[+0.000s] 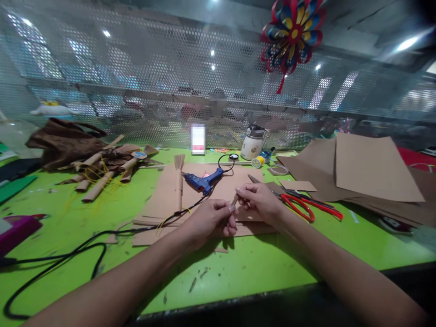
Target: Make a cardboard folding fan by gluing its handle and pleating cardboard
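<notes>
Between my two hands is a small narrow strip of brown paper [235,199]. My left hand [218,215] pinches its lower end, fingers curled in. The fingertips of my right hand [255,200] pinch the upper end. Both hands are just above a stack of brown cardboard sheets [160,195]. Lying on that stack are a blue glue gun [204,180] and, to its left, a brown paper roll with a fringed top [179,186]. Scissors with red handles [298,206] rest to the right, partly hidden by my right hand.
Several rolled paper pieces with yellow thread [102,177] lie at the left by a brown bag [64,141]. A black cord [112,232] crosses the green table [190,290]. Behind stand a lit phone [198,140] and a white bottle [252,144]. Large brown sheets [374,170] are stacked right.
</notes>
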A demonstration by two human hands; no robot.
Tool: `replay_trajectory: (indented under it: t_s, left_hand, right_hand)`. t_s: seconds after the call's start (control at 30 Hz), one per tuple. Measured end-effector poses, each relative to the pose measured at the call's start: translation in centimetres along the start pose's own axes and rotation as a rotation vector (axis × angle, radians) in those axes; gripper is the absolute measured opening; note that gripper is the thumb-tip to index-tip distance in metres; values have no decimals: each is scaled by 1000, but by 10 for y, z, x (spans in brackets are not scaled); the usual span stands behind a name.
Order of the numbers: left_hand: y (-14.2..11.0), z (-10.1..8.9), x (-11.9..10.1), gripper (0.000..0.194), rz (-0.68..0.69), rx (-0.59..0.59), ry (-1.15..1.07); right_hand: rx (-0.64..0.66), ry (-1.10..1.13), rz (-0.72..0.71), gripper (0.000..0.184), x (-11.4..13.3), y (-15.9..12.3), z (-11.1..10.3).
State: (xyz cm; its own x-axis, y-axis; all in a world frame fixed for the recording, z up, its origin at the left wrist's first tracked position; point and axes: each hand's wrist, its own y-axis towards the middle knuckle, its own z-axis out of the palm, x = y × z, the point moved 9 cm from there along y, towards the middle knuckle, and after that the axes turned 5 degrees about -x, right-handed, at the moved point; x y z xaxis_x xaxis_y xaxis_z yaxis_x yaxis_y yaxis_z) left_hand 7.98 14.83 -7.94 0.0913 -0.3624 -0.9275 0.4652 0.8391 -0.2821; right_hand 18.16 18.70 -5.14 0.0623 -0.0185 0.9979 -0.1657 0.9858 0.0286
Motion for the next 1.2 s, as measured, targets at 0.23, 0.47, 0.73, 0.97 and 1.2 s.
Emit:
replay_trajectory:
  t_s: [0.23, 0.47, 0.73, 0.97, 1.2]
  left_hand:
    - [1, 1, -6, 18, 57, -5, 82]
    - [2, -4, -6, 25, 124, -28, 233]
    - [10, -21, -15, 36, 223, -193, 457]
    - [9, -21, -29, 39, 389, -192, 527]
    - [7, -11, -16, 35, 205, 6, 240]
  right_hand:
    - [-33, 78, -57, 32, 3, -7, -5]
    - [-30, 60, -30, 35, -14, -1, -7]
    - [-60, -54, -101, 36, 6, -3, -13]
    - [25, -47, -163, 28, 15, -6, -11]
    - [78, 40, -223, 23, 24, -5, -21]
